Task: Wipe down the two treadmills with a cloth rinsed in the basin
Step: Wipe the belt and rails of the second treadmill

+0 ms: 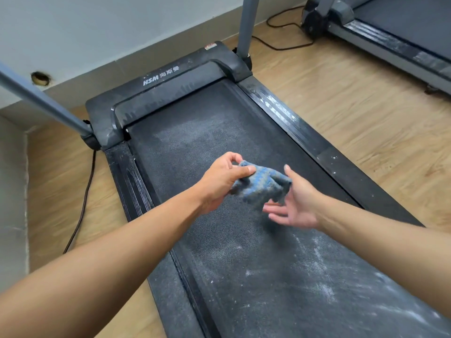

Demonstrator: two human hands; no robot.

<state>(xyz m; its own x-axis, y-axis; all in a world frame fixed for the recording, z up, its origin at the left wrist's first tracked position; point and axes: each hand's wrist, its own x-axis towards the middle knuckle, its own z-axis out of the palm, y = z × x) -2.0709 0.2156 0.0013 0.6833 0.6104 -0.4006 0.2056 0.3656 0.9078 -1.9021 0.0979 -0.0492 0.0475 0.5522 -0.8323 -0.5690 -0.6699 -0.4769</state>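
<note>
The wooden floor (341, 113) runs under everything. The nearer treadmill (161, 79) fills the middle of my view, its front cover toward the wall. The second treadmill (402, 28) stands well apart at the upper right, and only its edge shows. The belt (207, 123) of the nearer one is grey with dust, thicker in white streaks toward my end, and the right side rail (278, 111) carries pale smears too. So by my reckoning the wiping has hardly begun here.

The blue-and-grey cloth (261, 185) hangs bunched in the air above the middle of the belt, between my hands. My left hand (219, 181) grips one end, thumb pressed over the fabric and fingers curled behind it. My right hand (295, 206) is open, palm turned in and fingers straight, with the far end of the cloth draped by the thumb but not gripped.

The basin is out of view, and I cannot tell how wet the cloth is. What could go wrong:

- With only one hand gripping, the cloth could slip onto the dusty belt.
- Wiped as a wad, it would smear the dust instead of lifting it (a flat fold would serve better).
- A dripping cloth near the front cover and the power cord (83, 198) would be unwise.
</note>
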